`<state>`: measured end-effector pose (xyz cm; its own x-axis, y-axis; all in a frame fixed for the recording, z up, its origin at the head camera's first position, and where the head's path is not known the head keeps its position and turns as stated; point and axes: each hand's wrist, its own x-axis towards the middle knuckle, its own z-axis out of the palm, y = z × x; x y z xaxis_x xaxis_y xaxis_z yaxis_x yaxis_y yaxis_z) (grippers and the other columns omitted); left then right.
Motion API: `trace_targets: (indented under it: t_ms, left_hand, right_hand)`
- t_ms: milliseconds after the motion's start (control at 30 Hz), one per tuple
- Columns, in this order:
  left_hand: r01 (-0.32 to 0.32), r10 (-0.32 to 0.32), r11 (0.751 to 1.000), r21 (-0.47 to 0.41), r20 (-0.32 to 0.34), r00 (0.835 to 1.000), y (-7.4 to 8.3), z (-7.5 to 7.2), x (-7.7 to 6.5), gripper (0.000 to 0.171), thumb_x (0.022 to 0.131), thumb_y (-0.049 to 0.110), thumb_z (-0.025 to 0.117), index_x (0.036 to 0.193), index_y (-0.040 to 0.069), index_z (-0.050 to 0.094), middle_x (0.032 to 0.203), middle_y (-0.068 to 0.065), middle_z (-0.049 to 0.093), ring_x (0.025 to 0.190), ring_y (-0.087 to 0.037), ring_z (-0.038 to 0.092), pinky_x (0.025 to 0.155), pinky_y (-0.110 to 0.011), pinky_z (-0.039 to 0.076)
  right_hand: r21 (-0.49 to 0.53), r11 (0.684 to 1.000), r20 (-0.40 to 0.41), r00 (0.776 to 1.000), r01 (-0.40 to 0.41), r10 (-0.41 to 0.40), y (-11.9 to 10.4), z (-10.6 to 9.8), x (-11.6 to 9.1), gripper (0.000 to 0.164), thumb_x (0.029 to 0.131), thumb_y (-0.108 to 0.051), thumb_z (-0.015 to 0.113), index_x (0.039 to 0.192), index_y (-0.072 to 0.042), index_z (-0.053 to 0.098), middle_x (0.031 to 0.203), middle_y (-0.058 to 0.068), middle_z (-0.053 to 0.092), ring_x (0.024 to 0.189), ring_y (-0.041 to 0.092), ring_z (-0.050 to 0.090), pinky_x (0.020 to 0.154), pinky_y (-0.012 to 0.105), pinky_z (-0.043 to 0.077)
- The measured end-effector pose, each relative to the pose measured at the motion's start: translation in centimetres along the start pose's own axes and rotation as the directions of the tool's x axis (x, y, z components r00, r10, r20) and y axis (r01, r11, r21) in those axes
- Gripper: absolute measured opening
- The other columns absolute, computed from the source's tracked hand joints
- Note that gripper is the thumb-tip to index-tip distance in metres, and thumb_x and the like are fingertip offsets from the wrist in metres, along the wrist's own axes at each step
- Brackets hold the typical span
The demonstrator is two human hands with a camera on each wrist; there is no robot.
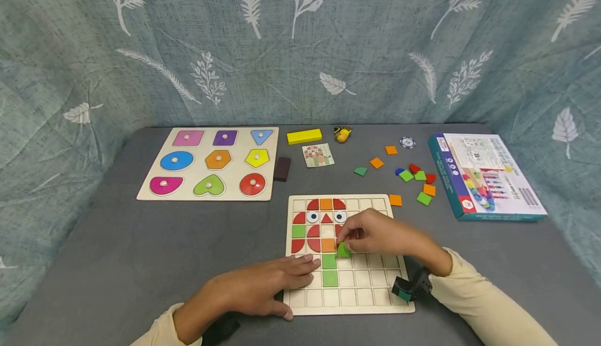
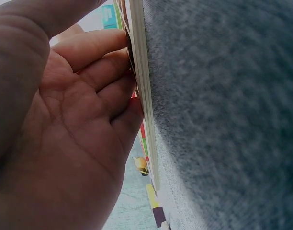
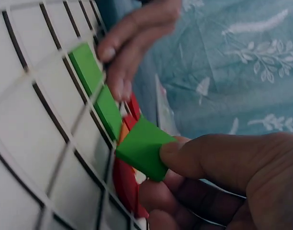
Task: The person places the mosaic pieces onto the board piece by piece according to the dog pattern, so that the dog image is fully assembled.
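Observation:
My right hand (image 1: 377, 233) pinches a green square tile (image 3: 144, 147) between thumb and fingers, tilted close over the wooden grid board (image 1: 366, 298). Two green squares (image 1: 329, 270) lie in the board's cells, one below the other, under an orange square (image 1: 328, 245). Above them, red rounded pieces (image 1: 313, 231), a red triangle (image 1: 326, 219) and two eye pieces (image 1: 312, 217) fill other cells. My left hand (image 1: 263, 282) rests on the board's left side with its fingers extended, thumb near the lower left corner. Some red pieces are partly hidden behind my right hand.
Loose orange, green and red tiles (image 1: 424, 199) lie right of the board. A picture card (image 1: 317, 155), yellow block (image 1: 304, 136), bee figure (image 1: 343, 135) and dark block (image 1: 282, 169) stand behind. A shape puzzle (image 1: 211, 143) is back left, a box (image 1: 488, 176) back right.

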<state>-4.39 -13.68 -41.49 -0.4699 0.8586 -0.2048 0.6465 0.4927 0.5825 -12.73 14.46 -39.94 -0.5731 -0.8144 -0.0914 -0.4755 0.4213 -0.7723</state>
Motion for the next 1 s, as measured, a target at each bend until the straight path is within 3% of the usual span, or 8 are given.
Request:
trace_targets:
  t_ms: [700, 1000]
  left_hand:
    - [0.025, -0.025, 1.0, -0.018, 0.024, 0.999, 0.1, -0.2, 0.1, 0.068, 0.088, 0.027, 0.073, 0.146, 0.007, 0.045, 0.158, -0.002, 0.027, 0.145, -0.02, 0.022, 0.112, -0.038, 0.028]
    - [0.019, -0.019, 1.0, -0.014, 0.024, 1.0, 0.1, -0.2, 0.2, 0.068, 0.088, 0.027, 0.073, 0.146, 0.007, 0.045, 0.158, -0.002, 0.027, 0.144, -0.019, 0.022, 0.112, -0.038, 0.028]
  right_hand:
    - [0.098, 0.992, 0.176, 0.98, 0.081, -0.097, -2.0, 3.6, -0.2, 0.017, 0.089, 0.001, 0.066, 0.099, -0.01, 0.075, 0.085, -0.014, 0.062, 0.072, -0.001, 0.053, 0.065, 0.02, 0.049]
    - [0.022, 0.988, 0.199, 0.968, 0.154, -0.156, -2.4, 4.7, -0.2, 0.016, 0.088, 0.003, 0.065, 0.096, -0.007, 0.074, 0.081, -0.014, 0.058, 0.071, -0.004, 0.048, 0.063, 0.015, 0.045]
